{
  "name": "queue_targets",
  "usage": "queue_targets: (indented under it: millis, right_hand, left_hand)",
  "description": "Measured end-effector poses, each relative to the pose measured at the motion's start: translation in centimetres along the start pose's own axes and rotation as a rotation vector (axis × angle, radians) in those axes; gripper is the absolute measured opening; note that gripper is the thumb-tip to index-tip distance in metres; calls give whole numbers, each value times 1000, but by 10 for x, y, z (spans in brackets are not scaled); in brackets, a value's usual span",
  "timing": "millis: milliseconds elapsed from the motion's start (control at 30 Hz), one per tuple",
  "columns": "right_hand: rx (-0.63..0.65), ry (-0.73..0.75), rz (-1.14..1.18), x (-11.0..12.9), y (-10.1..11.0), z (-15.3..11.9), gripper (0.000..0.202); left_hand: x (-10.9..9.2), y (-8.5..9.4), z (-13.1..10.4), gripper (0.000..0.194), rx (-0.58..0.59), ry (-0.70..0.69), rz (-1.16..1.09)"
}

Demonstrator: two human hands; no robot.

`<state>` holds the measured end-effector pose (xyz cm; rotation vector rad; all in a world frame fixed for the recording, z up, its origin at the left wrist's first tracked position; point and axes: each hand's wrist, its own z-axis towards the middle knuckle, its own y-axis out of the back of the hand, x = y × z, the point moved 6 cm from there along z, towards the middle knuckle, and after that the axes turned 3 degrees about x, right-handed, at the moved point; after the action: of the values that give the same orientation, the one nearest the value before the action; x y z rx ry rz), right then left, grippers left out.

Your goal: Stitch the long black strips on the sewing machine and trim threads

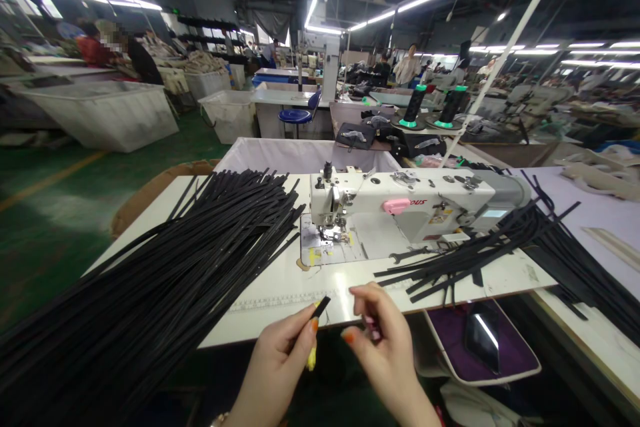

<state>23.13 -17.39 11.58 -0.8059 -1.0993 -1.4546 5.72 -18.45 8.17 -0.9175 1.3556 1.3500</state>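
Note:
At the table's front edge my left hand (280, 360) pinches a short end of black strap (321, 307) between thumb and forefinger. A small yellow piece (311, 355) shows below the same fingers; its kind is unclear. My right hand (383, 343) is raised just to the right, apart from the strap. Its thumb and forefinger are spread, while the other fingers curl around a small pink thing (371, 328), mostly hidden. Behind both hands stands a white sewing machine (395, 203). A large heap of black straps (210, 233) lies to the left.
More black straps (465, 253) lie to the machine's right, with a wrench (410, 253) beside them. A printed ruler (280, 299) runs along the table. Below right, a purple-lined tray (450, 340) holds a phone (483, 340). Thread cones (414, 107) stand behind; people work farther off.

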Motion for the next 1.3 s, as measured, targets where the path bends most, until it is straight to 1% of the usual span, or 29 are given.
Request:
queue_targets:
  millis: [33, 100, 133, 167, 233, 333, 400, 467, 500, 533, 567, 633, 667, 700, 733, 767, 833, 867, 900, 1033, 1100, 1200, 1300]
  right_hand:
    - [64, 10, -97, 1, -6, 0, 26]
    - [136, -4, -176, 0, -17, -1, 6]
    - [138, -29, -149, -3, -20, -2, 7]
    - [122, -61, -83, -5, -22, -3, 16]
    - [55, -121, 119, -10, -21, -4, 26]
    - [-70, -160, 469, -9, -12, -4, 28]
    - [-180, -129, 676, -2, 2, -2, 27]
    - [-271, -64, 764, 5, 18, 0, 26]
    - [-284, -37, 735, 7, 24, 1, 27]
    - [-246, -23, 651, 9, 27, 2, 30]
    - [-169, -20, 529, 9, 26, 2, 33]
    - [25, -36, 248, 3, 17, 2, 40]
    - [87, -51, 128, -1, 12, 1, 42]
    - [113, -69, 44, -7, 8, 0, 42]
    - [97, -88, -1, -11, 7, -1, 38]
    - [52, -111, -18, -14, 8, -1, 31]
    - [-20, -130, -30, -16, 10, -1, 14]
    - [-26, -118, -39, -14, 9, 0, 8]
    - [-15, -97, -50, -11, 8, 0, 6]
    - [52, -14, -81, -1, 3, 2, 10]
    - [51, 27, -96, 1, 1, 3, 13]
    - [49, 115, -148, 4, -4, 3, 16]
    - [42, 250, -297, 8, -8, -1, 18]
  left_hand:
    - [-2, 0, 0, 30, -21, -59, 57]
    - [-8, -1, -1, 27, -52, -164, 157]
    - [-11, -2, -2, 26, -54, -208, 192]
    - [-14, -4, -3, 25, -53, -247, 216]
    - [-21, -7, -3, 26, -38, -304, 232]
    - [-27, -11, -2, 27, 5, -338, 231]
    - [-23, -11, 0, 25, 8, -288, 232]
    - [-15, -8, 2, 23, -6, -194, 217]
    - [-11, -7, 3, 23, -12, -149, 200]
    - [-8, -6, 3, 23, -13, -115, 176]
    - [-5, -5, 3, 24, -13, -90, 146]
    - [-2, -3, 4, 29, -13, -53, 69]
    - [-1, -2, 4, 32, -10, -29, 25]
    - [-1, -2, 5, 34, -4, -1, -19]
    - [0, -2, 5, 35, 1, 30, -60]
    - [0, -2, 5, 33, 0, 62, -99]
    - [-1, -1, 4, 30, -26, 116, -162]
    - [-2, -1, 3, 29, -49, 134, -185]
    - [-3, 0, 1, 28, -76, 149, -202]
    - [-7, -1, -2, 26, -128, 163, -193]
    - [-7, -2, -1, 26, -110, 141, -167]
    - [-6, -3, 2, 26, -55, 77, -119]
    - [-8, -3, 3, 25, -29, 13, -57]
